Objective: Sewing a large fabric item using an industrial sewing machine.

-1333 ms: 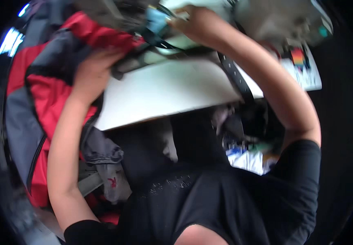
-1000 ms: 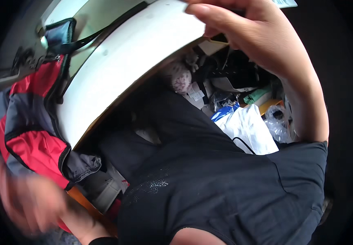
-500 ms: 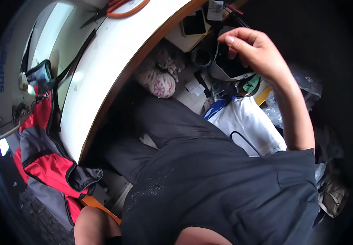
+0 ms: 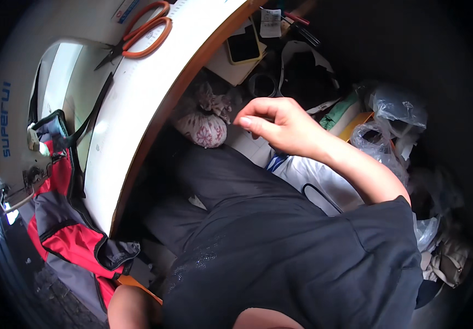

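Observation:
My right hand point(image 4: 277, 123) hangs in the air beside a tied floral cloth bundle point(image 4: 205, 130), apart from it. Its fingers are curled in and the thumb lies close to the index finger; whatever they may hold is too small or hidden. Of my left arm point(image 4: 132, 306) only a bare part shows at the lower left; my left hand is out of sight. A red and grey fabric piece with black edging point(image 4: 75, 238) drapes off the white table point(image 4: 138, 93), next to a white sewing machine point(image 4: 17, 112). Orange-handled scissors point(image 4: 151, 38) lie on the table top.
Beyond the table's wooden edge lie a phone in a yellow case point(image 4: 243, 46), a paper tag point(image 4: 271, 23) and a dark open container with a pale rim point(image 4: 307, 71). Crumpled clear plastic bags point(image 4: 398, 107) fill the right side. White cloth point(image 4: 318, 178) lies beside my lap.
My right hand has moved left and nearer to me, from over the dark container to beside the floral bundle, fingers still curled. The view has shifted, showing more of the scissors.

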`<state>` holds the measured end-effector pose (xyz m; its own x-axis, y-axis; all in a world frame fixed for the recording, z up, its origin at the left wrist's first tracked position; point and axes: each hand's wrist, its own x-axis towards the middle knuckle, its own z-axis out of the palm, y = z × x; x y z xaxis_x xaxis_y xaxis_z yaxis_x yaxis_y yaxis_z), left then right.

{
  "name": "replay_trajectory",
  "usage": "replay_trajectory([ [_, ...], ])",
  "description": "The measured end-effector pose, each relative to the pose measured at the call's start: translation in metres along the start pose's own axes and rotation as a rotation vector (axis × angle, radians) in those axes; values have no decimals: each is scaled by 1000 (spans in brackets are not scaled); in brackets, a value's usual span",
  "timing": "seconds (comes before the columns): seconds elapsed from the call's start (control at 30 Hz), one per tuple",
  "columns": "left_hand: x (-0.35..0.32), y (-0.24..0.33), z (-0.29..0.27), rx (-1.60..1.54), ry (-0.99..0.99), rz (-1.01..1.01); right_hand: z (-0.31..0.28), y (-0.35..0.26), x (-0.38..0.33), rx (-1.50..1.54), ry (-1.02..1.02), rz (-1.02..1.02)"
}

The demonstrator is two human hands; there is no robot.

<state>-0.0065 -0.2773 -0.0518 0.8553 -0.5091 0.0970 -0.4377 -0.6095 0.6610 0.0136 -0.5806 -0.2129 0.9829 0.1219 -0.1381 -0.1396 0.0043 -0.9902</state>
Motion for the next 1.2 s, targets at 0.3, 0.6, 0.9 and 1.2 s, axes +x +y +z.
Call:
replay_trajectory([
  [0.3, 63, 7, 72, -354, -46, -82, 51, -64, 4, 486, 80, -841],
  [0.6, 185, 2, 64, 746, -412, 717, -47, 13, 34, 100, 427, -576],
  [0.9, 213, -16, 71, 809, -611, 798, -62, 244, 85, -898, -371, 454],
  [1.2, 214, -25, 68, 874, -583, 845, 25, 344, 199, -892, -319, 952],
])
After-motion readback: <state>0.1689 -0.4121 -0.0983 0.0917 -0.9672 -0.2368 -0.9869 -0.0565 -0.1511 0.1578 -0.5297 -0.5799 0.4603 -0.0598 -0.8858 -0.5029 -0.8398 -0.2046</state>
